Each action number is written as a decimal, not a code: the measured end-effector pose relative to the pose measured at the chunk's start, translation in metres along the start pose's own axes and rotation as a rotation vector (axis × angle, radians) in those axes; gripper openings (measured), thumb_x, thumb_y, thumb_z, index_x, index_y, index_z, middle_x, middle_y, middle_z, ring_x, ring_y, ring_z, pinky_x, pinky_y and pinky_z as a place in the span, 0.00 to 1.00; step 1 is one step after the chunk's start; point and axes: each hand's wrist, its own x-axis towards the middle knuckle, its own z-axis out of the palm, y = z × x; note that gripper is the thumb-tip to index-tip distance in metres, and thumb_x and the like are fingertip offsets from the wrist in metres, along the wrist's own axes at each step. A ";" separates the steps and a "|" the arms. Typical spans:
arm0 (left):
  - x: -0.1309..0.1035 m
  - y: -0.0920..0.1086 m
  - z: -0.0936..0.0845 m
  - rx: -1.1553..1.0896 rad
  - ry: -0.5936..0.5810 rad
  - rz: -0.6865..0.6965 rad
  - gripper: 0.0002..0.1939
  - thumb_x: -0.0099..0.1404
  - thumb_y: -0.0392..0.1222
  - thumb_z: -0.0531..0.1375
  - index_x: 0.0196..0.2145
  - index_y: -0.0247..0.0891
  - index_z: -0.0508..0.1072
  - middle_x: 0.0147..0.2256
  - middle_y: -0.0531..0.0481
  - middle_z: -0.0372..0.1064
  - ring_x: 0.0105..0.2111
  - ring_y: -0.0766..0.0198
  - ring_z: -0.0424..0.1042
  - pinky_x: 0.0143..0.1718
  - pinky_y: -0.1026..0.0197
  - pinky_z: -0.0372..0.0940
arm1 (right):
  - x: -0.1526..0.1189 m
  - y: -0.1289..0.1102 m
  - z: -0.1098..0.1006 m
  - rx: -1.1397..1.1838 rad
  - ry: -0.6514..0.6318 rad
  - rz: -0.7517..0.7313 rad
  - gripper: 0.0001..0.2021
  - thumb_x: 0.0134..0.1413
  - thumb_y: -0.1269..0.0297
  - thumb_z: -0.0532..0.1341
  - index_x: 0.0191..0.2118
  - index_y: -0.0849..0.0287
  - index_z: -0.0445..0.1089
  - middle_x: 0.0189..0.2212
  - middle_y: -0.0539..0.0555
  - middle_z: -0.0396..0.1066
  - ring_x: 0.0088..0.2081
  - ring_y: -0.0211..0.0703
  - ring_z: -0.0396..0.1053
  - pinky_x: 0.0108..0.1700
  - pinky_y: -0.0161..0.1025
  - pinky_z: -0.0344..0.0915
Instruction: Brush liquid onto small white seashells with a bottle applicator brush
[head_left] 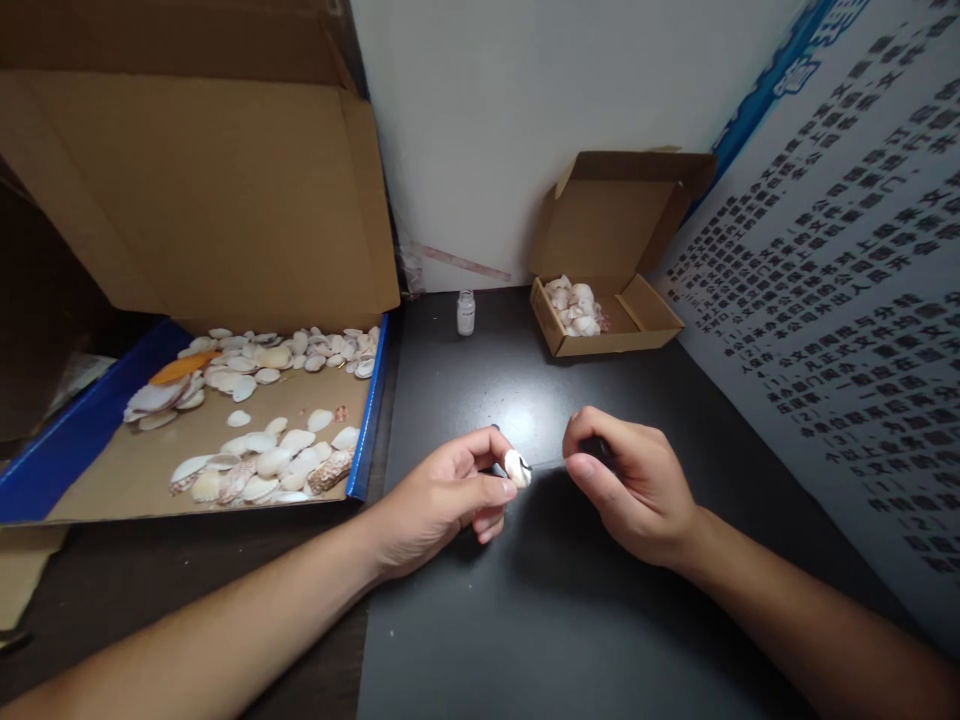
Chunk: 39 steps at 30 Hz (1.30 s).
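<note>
Over the dark tabletop, my left hand pinches a small white seashell between thumb and fingers. A dark opening shows on the shell's right side. My right hand is closed around the black handle of a thin-shafted tool, perhaps an awl. Its narrow metal shaft points left at the shell's dark opening; whether the tip is inside or just touching I cannot tell. Part of a dark thing shows behind my left fingers, too hidden to name.
A blue-edged cardboard box with several loose shells lies open at left. At the back stand a small labelled bottle and a small open carton holding white shells. A printed panel leans along the right.
</note>
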 end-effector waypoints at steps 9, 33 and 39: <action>0.000 -0.001 0.000 0.012 0.015 -0.004 0.09 0.60 0.37 0.66 0.33 0.35 0.68 0.25 0.59 0.61 0.19 0.77 0.57 0.23 0.68 0.58 | 0.002 0.001 0.001 -0.078 0.051 0.083 0.13 0.64 0.62 0.56 0.28 0.56 0.58 0.18 0.42 0.54 0.19 0.32 0.52 0.23 0.31 0.51; 0.000 -0.001 0.000 0.063 0.016 -0.006 0.11 0.59 0.40 0.67 0.34 0.36 0.68 0.24 0.59 0.59 0.19 0.76 0.56 0.22 0.68 0.56 | 0.001 -0.003 -0.001 0.011 0.022 0.008 0.13 0.63 0.65 0.55 0.25 0.56 0.58 0.17 0.43 0.54 0.18 0.32 0.53 0.22 0.33 0.52; -0.001 0.000 0.001 0.052 0.028 -0.015 0.12 0.58 0.41 0.68 0.34 0.36 0.67 0.25 0.59 0.60 0.19 0.76 0.57 0.23 0.68 0.57 | 0.002 0.000 0.000 -0.068 0.049 0.054 0.13 0.63 0.63 0.57 0.26 0.56 0.58 0.17 0.42 0.54 0.18 0.31 0.52 0.22 0.32 0.51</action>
